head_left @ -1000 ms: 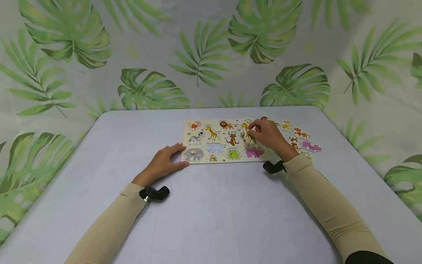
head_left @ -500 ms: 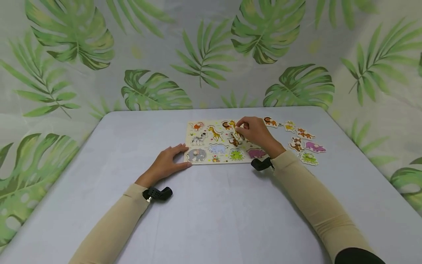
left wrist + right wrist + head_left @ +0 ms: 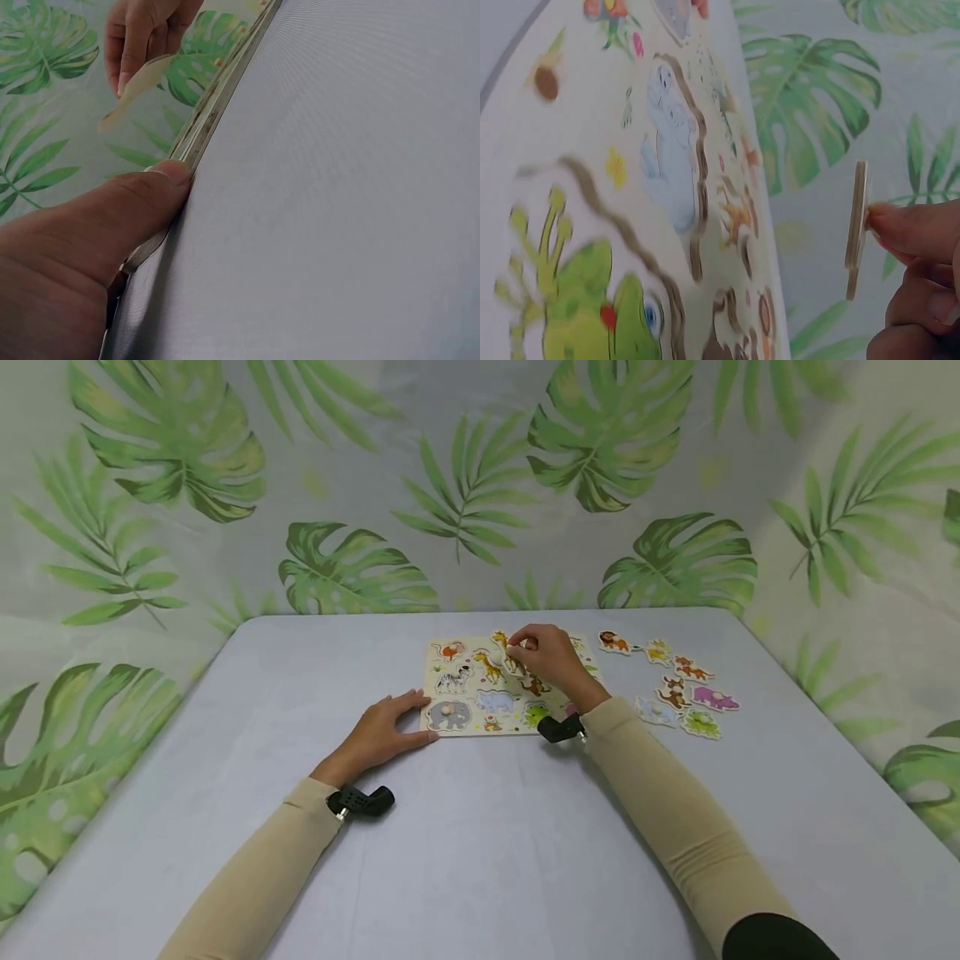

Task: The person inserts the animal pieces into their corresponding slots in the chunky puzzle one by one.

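Observation:
My right hand [image 3: 553, 658] pinches a wooden giraffe puzzle piece [image 3: 501, 652] by its back-left side, holding it upright over the puzzle board [image 3: 517, 733]. Behind it, overlapping in the head view, lies the board's giraffe picture [image 3: 487, 670]. From the right wrist camera the giraffe piece [image 3: 856, 217] appears edge-on, clear of the board's surface. My left hand [image 3: 378, 731] rests at the board's near left corner, fingers extended along the left side and thumb on the front edge. The left wrist view has that thumb [image 3: 142, 199] pressed against the edge. A knobbed elephant piece [image 3: 448, 715] sits in the board beside it.
Loose animal pieces lie right of the board: a lion [image 3: 615, 642], a tiger [image 3: 692, 669], a kangaroo [image 3: 673, 692], a purple hippo [image 3: 715, 697], a frog [image 3: 701, 723] and a pale blue piece [image 3: 656, 712]. Behind the white table [image 3: 450, 860] hangs a leaf-patterned cloth [image 3: 480, 485].
My right hand has carried the giraffe piece leftward across the board, from its right part to beside the giraffe picture. The left hand stays at the corner.

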Available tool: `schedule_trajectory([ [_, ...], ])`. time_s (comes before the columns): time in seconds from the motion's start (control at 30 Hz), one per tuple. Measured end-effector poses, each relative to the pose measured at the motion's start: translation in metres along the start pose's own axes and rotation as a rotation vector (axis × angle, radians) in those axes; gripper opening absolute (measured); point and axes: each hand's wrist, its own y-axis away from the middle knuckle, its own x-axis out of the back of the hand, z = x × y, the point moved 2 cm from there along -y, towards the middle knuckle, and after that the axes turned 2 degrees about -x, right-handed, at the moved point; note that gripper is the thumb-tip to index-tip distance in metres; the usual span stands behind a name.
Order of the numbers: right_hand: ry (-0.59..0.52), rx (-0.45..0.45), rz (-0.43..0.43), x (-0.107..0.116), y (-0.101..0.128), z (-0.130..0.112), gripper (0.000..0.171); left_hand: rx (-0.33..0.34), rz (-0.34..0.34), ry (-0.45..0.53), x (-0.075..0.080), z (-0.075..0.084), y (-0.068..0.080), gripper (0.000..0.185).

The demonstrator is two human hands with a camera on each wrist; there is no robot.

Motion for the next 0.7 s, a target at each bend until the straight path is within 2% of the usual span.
schedule_trajectory([
  [0.37,-0.094,-0.047,0.018,-0.022,-0.009,-0.001,0.021,0.0,0.002,-0.01,-0.003,-0.001,-0.001,0.068],
  [0.7,-0.146,-0.05,0.092,-0.023,-0.016,-0.003,0.018,-0.005,0.002,-0.002,0.001,0.0,0.0,0.068],
])
